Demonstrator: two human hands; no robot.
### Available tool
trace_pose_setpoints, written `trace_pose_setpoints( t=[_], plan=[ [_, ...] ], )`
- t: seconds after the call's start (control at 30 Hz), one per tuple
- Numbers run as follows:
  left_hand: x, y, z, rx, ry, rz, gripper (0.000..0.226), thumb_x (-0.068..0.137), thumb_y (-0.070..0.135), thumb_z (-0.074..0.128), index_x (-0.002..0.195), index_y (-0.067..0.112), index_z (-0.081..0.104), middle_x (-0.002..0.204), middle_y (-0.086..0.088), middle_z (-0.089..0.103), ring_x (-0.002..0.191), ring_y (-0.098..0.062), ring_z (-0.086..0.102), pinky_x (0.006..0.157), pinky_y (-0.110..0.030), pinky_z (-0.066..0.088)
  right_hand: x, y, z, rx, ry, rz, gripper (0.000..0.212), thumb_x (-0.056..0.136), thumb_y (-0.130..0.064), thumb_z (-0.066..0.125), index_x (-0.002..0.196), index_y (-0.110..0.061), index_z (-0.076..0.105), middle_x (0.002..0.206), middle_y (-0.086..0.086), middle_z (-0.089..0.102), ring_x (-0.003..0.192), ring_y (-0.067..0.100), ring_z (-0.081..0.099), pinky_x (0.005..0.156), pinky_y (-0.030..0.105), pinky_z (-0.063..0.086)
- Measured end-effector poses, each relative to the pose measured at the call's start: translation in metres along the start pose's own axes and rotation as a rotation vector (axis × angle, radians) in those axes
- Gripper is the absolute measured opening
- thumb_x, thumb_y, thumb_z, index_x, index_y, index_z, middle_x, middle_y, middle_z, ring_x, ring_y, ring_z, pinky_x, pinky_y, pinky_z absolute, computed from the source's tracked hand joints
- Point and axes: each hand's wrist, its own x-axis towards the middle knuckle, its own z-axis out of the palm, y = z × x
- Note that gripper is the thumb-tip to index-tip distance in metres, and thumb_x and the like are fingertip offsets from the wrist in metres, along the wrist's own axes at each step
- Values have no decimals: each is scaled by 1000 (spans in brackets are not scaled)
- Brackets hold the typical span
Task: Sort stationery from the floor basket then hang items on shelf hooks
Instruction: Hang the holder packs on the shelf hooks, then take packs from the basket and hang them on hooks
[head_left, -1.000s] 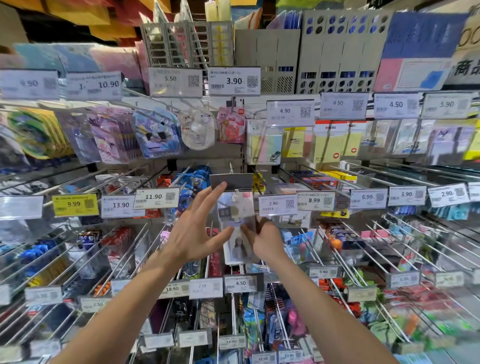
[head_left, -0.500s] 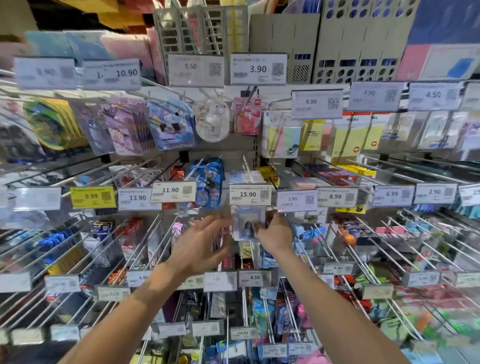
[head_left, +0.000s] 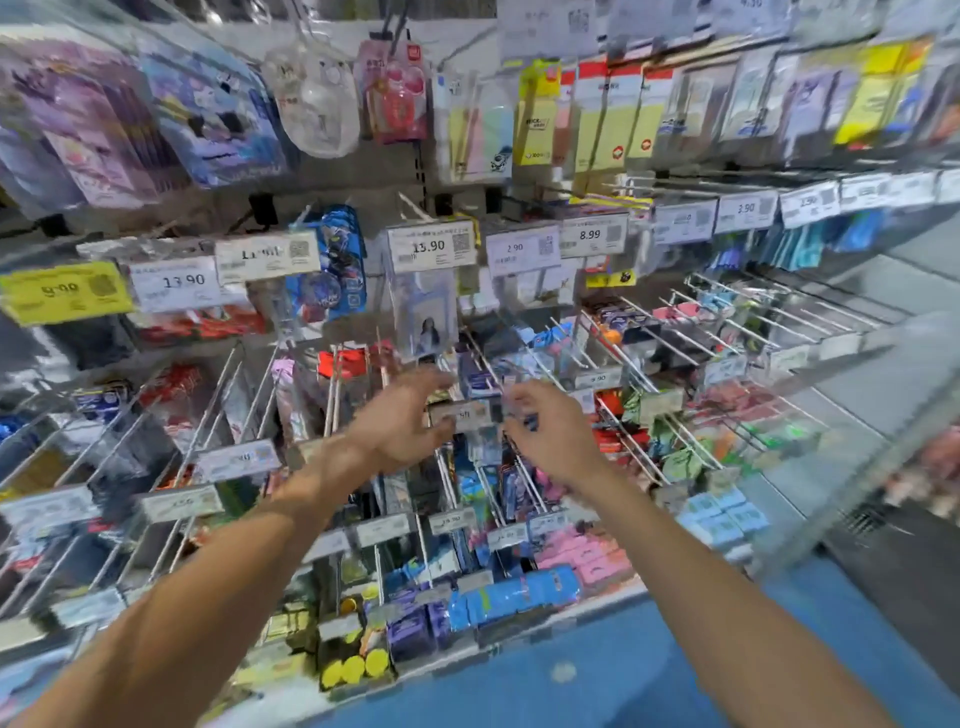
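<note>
**A:** Looking through the head camera, where are we with the hanging?

**B:** We take the clear plastic packet with a printed figure card (head_left: 423, 319) as hung. It dangles directly beneath the white rectangular 15.90 price tag (head_left: 431, 247), apparently on the hook behind that tag, and touches neither hand.

**A:** And our hands?

**B:** Both are well below the tag and lower than the packet. Our left hand (head_left: 400, 426) is down and slightly left of the tag, fingers spread and relaxed, with nothing in it. Our right hand (head_left: 545, 434) is down and to the right of the tag, fingers loosely bent. Blur softens it, but we see nothing between them.

**A:** So which step is this?

**B:** We judge one item placed and both hands free for another.

**A:** What does the next move call for?

**B:** Probably a turn down to the floor basket. It is outside this view, so we cannot say what is in it. We would pick a piece, find its matching hook among the tags beside the 15.90 one, and thread its hole over the wire tip without knocking the neighbouring packets.
</note>
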Motion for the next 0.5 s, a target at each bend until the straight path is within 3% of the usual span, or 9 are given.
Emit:
trace_pose_setpoints(
  t=[0.07, 0.17, 0.23, 0.33, 0.5],
  plan=[
    [-3, 19, 13, 7, -37, 67, 52, 95, 31, 66, 142, 17, 52, 138, -8, 59, 120, -25, 59, 105, -40, 48, -29, 9, -12, -20, -53, 42, 43, 95, -14, 68, 136, -14, 57, 129, 1, 62, 117, 17, 59, 104, 35, 47],
    [-7, 50, 37, -4, -118, 139, 50, 93, 28, 67, 140, 17, 58, 137, -7, 63, 123, -25, 60, 99, -29, 45, -65, 31, -25, -99, -84, 127, 41, 96, -21, 68, 135, -14, 57, 130, 3, 59, 117, 19, 59, 93, 24, 42],
    [-11, 76, 53, -13, -193, 167, 54, 91, 40, 61, 140, 19, 57, 140, -6, 61, 127, -26, 58, 105, -34, 47, -94, 44, -34, -115, -57, 181, 38, 95, -29, 68, 130, -14, 60, 125, 4, 62, 113, 22, 61, 93, 29, 47],
    [-18, 117, 83, -10, -290, 253, 47, 96, 33, 66, 140, 17, 57, 139, -4, 60, 127, -24, 56, 107, -38, 44, -150, 62, -48, -47, -9, 250, 40, 91, -38, 67, 123, -13, 64, 121, 6, 64, 107, 25, 63, 94, 43, 53],
    [-50, 210, 150, -46, -429, 458, 49, 97, 27, 67, 142, 12, 54, 141, -8, 57, 127, -26, 54, 105, -33, 41, -283, 103, -81, -72, 128, 474, 43, 92, -18, 70, 132, -7, 59, 131, 15, 58, 114, 30, 59, 100, 37, 46]
  ],
)
